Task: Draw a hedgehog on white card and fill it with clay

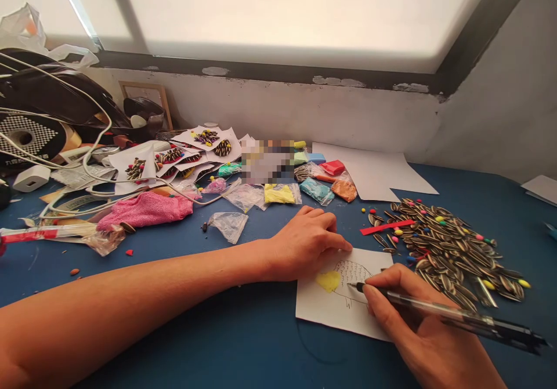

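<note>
A blue worktop [243, 334] carries everything, with a heap of striped sunflower seeds [456, 250] at the right. Left of the heap, near the person, lies a white paper sheet [315, 311]. The right hand [418, 325] is clamped on a clear-barrelled pen, thumb and fingers pinched close to its dark grip. The left hand [304, 244] lies loosely curled over the sheet's far left corner; its underside is hidden, so I cannot tell whether it grips anything. Firm, even pressure there should stop the paper sliding, with light, short strokes suiting such fine marks.

The pen [456, 316] is over the sheet, tip pointing left and slightly away from the person, its long axis slanting back toward the lower right. Its tip is inside a scalloped ink drawing [354, 273], beside a yellow patch [328, 281].
</note>
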Tool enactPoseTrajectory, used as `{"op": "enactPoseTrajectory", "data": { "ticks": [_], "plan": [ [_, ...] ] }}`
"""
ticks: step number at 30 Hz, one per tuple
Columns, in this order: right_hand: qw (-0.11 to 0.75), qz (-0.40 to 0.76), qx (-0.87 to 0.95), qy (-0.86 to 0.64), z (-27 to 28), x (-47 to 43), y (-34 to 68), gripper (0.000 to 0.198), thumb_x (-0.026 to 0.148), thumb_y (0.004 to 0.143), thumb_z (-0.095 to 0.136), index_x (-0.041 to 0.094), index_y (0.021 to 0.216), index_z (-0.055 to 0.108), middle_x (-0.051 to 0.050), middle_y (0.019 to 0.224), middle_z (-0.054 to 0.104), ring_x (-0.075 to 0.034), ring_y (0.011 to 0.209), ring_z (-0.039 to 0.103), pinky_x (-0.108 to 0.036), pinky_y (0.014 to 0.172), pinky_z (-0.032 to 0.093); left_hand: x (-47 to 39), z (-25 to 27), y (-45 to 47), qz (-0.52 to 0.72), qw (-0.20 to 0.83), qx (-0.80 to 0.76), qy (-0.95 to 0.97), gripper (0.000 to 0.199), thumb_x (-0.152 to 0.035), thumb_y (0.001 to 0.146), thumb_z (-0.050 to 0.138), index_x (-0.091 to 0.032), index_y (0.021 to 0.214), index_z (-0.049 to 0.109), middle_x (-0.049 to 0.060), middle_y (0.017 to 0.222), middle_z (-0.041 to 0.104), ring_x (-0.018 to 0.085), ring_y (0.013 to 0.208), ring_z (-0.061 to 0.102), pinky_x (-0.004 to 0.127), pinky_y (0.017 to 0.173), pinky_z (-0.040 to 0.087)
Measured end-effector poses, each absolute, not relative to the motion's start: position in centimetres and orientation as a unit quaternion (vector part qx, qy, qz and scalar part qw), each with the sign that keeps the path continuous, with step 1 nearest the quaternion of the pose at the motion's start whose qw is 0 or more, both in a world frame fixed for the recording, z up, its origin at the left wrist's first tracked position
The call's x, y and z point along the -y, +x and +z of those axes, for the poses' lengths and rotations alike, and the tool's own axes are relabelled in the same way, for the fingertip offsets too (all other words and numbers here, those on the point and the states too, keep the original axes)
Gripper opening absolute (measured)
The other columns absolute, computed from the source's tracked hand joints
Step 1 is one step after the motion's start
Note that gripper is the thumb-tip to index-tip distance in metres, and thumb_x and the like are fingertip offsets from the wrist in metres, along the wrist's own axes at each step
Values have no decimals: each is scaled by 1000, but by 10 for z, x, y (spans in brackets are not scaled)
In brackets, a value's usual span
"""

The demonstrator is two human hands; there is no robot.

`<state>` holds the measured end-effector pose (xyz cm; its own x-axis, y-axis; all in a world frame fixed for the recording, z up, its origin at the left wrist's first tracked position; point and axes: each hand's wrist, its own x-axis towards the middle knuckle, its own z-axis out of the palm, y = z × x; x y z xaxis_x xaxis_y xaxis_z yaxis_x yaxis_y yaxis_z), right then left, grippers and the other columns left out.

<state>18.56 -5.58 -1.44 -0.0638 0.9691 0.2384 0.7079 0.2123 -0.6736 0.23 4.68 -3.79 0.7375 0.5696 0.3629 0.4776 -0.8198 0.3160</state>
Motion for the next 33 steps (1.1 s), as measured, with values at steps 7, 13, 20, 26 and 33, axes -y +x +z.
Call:
{"op": "enactPoseTrajectory", "data": {
  "ticks": [7, 13, 20, 26, 33],
  "plan": [
    [345, 204, 694, -598, -15, 58, 184, 18, 36, 86, 55, 27, 72, 59, 5, 59, 60, -14, 52, 56, -22, 50, 46, -48, -38, 2, 228, 99, -279, 928, 26, -22, 94, 51, -27, 107, 72, 4, 89, 58, 16, 84, 51, 33, 80, 33],
    [326, 199, 726, -571, -13, 54, 190, 20, 37, 85, 56, 27, 69, 59, 5, 56, 59, -12, 47, 55, -20, 44, 45, -47, -38, 2, 232, 98, -278, 927, 26, -22, 95, 50, -27, 107, 72, 4, 89, 58, 15, 83, 51, 33, 80, 33],
    [346, 154, 699, -607, -9, 55, 191, 23, 38, 84, 54, 26, 64, 57, 4, 55, 56, -13, 47, 54, -22, 44, 45, -47, -38, 3, 238, 105, -275, 925, 25, -21, 95, 50, -27, 106, 72, 4, 87, 58, 15, 84, 52, 33, 81, 33],
    [337, 180, 696, -609, -12, 57, 188, 21, 40, 84, 55, 27, 68, 59, 4, 58, 60, -14, 51, 58, -22, 46, 47, -45, -37, 2, 234, 101, -276, 927, 27, -21, 96, 48, -26, 108, 71, 4, 87, 57, 15, 84, 52, 33, 81, 33],
    [325, 179, 713, -594, -14, 53, 194, 21, 40, 87, 54, 27, 72, 61, 4, 60, 64, -14, 52, 61, -21, 46, 48, -46, -36, 2, 227, 99, -275, 929, 26, -21, 96, 48, -25, 108, 71, 3, 87, 56, 15, 85, 53, 34, 81, 34]
  ]
}}
